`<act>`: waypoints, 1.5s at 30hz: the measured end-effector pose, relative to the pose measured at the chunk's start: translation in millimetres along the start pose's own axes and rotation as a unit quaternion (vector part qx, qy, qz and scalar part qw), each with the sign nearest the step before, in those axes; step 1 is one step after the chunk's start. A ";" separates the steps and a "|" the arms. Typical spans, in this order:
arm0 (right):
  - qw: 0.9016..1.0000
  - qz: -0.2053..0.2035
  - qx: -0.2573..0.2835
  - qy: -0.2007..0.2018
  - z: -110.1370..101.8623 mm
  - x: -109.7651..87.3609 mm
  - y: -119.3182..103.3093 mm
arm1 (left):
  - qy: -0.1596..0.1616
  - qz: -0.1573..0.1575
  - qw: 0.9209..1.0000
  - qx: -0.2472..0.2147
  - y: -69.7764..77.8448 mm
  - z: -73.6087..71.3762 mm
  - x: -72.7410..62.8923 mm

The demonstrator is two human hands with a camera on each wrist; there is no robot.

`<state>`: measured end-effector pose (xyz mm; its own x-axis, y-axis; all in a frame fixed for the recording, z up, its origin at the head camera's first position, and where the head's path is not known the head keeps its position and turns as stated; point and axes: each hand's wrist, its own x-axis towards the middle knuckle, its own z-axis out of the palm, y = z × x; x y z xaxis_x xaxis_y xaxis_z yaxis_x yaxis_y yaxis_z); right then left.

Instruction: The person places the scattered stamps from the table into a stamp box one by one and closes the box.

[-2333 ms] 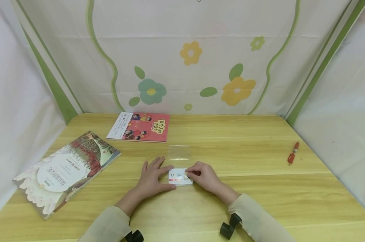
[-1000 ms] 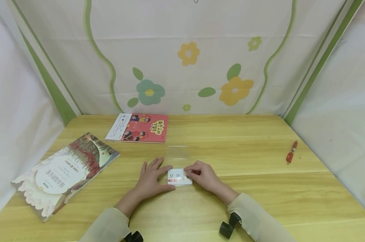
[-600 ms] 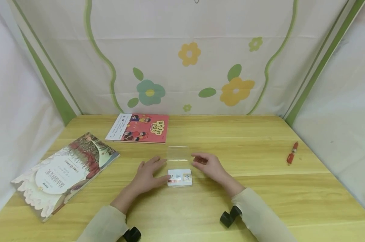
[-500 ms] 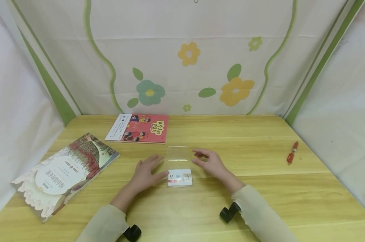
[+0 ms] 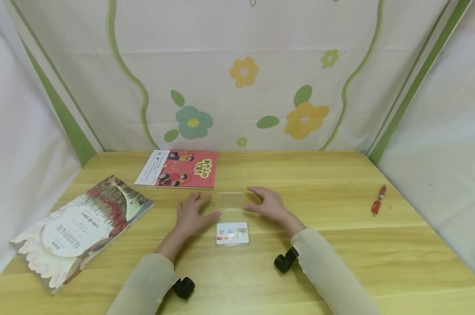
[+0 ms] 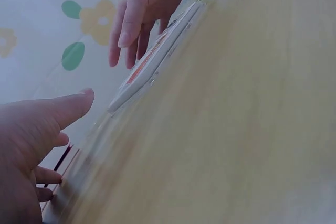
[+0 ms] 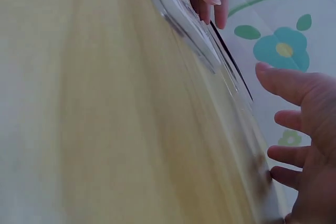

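A small white card-like piece (image 5: 232, 232) with printed patches and a gold-edged square at its right end lies in a shallow clear holder on the table. Just behind it lies a flat clear plastic cover (image 5: 230, 202). My left hand (image 5: 191, 214) is at the cover's left side, thumb and fingers spread, holding nothing. At the opposite side my right hand (image 5: 270, 204) has its fingertips right at the cover's right edge, thumb and index finger apart. In the left wrist view the white piece (image 6: 157, 59) shows edge-on beyond my left thumb.
A red picture book (image 5: 188, 169) lies at the back left of the wooden table (image 5: 320, 183), and a larger illustrated book (image 5: 84, 232) lies slanted at the left. A red pen (image 5: 378, 200) rests far right. A flowered curtain (image 5: 237, 35) hangs behind the table.
My right fingers have let go of the white piece's right end, and my left hand has left its left side. Both hands have moved forward to the sides of the clear cover.
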<state>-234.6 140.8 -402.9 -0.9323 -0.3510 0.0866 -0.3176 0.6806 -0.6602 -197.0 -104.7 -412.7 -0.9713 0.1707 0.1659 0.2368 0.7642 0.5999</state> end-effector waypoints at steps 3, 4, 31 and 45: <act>0.999 0.004 -0.047 -0.004 4.0 2.9 1.6 | 0.004 0.001 1.000 0.014 -0.7 3.2 1.6; 0.998 0.007 -0.059 -0.005 5.2 3.5 1.8 | 0.004 0.000 1.000 0.018 -0.4 3.9 2.1; 0.992 0.012 -0.129 0.005 17.7 5.3 -4.5 | -0.023 -0.035 0.994 0.102 3.8 7.8 6.0; 0.995 0.013 -0.103 -0.001 16.4 4.3 -3.9 | -0.020 -0.035 0.996 0.080 3.0 6.8 5.8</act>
<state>-234.5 126.0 -412.2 -0.9401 -0.3338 0.0696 -0.3231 0.8064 -0.4954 -202.0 -97.2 -415.2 -0.9862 0.1354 0.0952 0.1645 0.8640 0.4758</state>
